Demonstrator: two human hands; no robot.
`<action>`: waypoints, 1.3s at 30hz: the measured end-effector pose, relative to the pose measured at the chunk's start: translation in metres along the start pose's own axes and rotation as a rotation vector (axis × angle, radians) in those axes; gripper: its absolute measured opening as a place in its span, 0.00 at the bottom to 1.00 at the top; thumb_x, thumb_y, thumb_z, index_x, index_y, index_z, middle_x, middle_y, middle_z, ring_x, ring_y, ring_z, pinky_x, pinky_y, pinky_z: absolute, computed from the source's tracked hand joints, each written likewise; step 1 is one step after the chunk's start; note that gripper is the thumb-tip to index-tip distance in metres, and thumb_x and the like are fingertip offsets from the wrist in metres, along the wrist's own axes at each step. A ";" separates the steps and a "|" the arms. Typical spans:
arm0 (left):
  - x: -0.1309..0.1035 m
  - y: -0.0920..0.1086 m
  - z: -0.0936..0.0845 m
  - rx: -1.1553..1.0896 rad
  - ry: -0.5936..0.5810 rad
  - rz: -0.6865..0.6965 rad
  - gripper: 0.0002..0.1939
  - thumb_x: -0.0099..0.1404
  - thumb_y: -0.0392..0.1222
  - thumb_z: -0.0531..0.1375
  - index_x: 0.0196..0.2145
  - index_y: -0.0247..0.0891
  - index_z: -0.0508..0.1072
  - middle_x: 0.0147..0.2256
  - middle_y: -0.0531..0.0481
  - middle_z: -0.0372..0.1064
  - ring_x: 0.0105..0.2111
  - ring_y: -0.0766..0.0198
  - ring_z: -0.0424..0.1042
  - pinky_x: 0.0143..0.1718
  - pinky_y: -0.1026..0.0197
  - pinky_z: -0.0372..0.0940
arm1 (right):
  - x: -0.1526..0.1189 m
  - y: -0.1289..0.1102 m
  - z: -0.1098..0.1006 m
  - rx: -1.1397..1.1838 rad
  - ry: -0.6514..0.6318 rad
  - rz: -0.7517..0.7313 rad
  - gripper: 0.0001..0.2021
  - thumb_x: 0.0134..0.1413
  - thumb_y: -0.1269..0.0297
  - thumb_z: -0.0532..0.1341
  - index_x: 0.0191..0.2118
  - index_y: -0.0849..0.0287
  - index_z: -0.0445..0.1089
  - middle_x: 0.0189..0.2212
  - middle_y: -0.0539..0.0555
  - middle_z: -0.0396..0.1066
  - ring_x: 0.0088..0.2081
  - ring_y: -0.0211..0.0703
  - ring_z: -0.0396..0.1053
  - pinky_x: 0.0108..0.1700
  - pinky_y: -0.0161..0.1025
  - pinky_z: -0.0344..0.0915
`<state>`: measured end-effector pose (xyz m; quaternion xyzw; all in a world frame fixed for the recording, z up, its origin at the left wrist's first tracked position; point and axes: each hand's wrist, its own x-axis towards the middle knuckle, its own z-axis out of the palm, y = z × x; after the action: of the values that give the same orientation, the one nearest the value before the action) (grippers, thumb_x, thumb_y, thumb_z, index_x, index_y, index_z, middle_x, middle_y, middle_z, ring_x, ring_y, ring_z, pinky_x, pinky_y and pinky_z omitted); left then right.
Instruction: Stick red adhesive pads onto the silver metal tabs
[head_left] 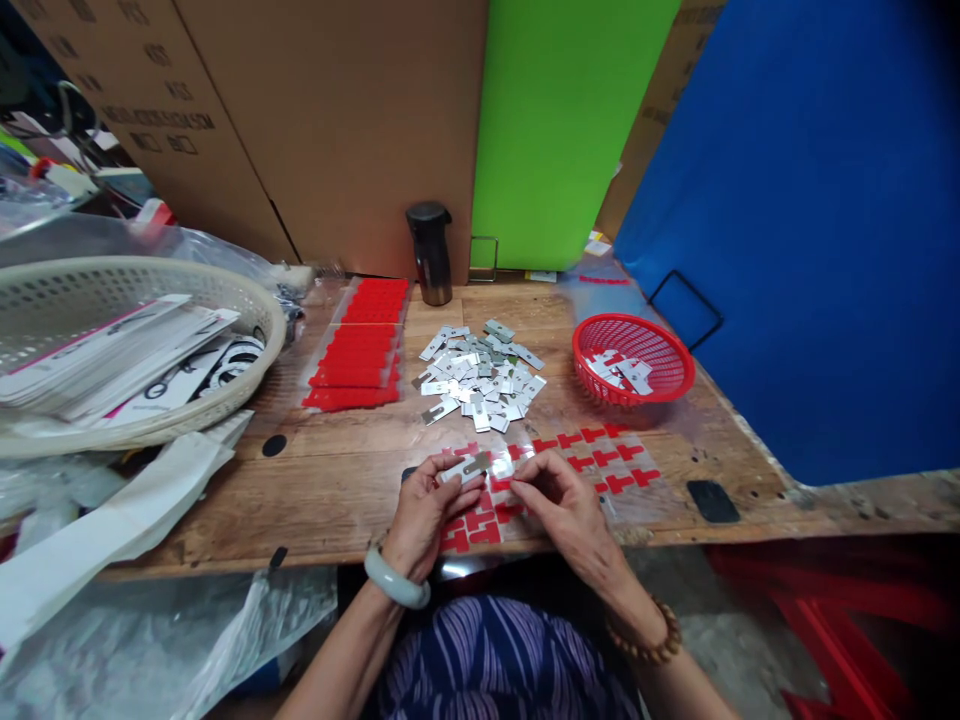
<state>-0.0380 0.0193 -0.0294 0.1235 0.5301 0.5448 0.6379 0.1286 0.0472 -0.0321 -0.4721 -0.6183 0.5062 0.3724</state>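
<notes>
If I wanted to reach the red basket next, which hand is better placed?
Probably the right hand: it's nearer the red basket, while the left hand is farther away and holds a metal plate. Whether the right fingertips grip anything is unclear.

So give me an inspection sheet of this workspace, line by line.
Surface: wooden table, with dark patches.
Job's things: loose pile of metal plates at centre; red pieces on clear sheets below it; stacked red sheets to its left; red basket with more plates at right.
Clutter: pale basket of printed cards at left, with clear plastic near it; dark flask at back.
Hands: left hand holds one metal plate; right hand has its fingers together above the red pieces, grip unclear.
Cables: cannot tell; far left is blurred.
Surroundings: cardboard, green panel, blue panel.
</notes>
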 end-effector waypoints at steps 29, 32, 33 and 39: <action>-0.031 0.006 0.009 0.091 -0.148 -0.127 0.11 0.58 0.30 0.59 0.40 0.30 0.67 0.33 0.42 0.75 0.32 0.62 0.76 0.36 0.65 0.70 | -0.013 -0.025 0.002 -0.196 -0.073 -0.062 0.05 0.52 0.74 0.56 0.29 0.58 0.60 0.25 0.46 0.63 0.28 0.34 0.62 0.31 0.31 0.58; -0.031 0.005 0.009 0.095 -0.148 -0.127 0.11 0.58 0.29 0.59 0.40 0.30 0.67 0.33 0.42 0.75 0.32 0.62 0.76 0.36 0.66 0.70 | -0.013 -0.024 0.003 -0.194 -0.071 -0.055 0.05 0.51 0.75 0.56 0.28 0.58 0.60 0.25 0.46 0.63 0.28 0.34 0.62 0.30 0.31 0.58; -0.031 0.005 0.009 0.097 -0.148 -0.126 0.11 0.58 0.30 0.59 0.40 0.30 0.67 0.33 0.41 0.75 0.32 0.63 0.76 0.36 0.66 0.70 | -0.013 -0.024 0.003 -0.192 -0.071 -0.052 0.05 0.51 0.75 0.56 0.28 0.58 0.60 0.25 0.46 0.62 0.27 0.34 0.61 0.30 0.32 0.58; -0.031 0.005 0.010 0.110 -0.155 -0.122 0.10 0.59 0.30 0.58 0.40 0.29 0.67 0.34 0.41 0.75 0.32 0.63 0.76 0.37 0.66 0.70 | -0.012 -0.023 0.004 -0.189 -0.074 -0.059 0.04 0.52 0.74 0.55 0.29 0.58 0.62 0.26 0.47 0.63 0.28 0.35 0.62 0.31 0.32 0.58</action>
<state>-0.0277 -0.0004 -0.0052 0.1675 0.5148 0.4641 0.7011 0.1236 0.0340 -0.0106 -0.4677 -0.6903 0.4515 0.3176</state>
